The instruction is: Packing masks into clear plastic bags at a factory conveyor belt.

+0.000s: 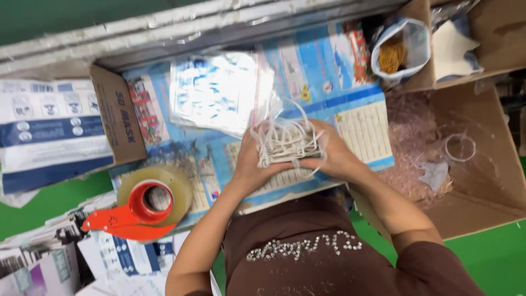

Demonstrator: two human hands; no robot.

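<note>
Cluttering green table [49, 211]: tape dispenser [143, 208], cartons [482, 164]

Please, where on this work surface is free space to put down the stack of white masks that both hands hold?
The left hand and right hand hold the mask stack. Free room: the blue printed sheet between the clear packet and the rubber-band bag. Crowded: around the tape dispenser and the open mask carton.

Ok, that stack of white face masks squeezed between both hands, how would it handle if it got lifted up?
The stack of masks is probably light and soft, since the left hand and right hand press it from both sides. Its loose ear loops stick out, so they would likely dangle and snag. Without that squeeze, the stack may fan apart.
</note>
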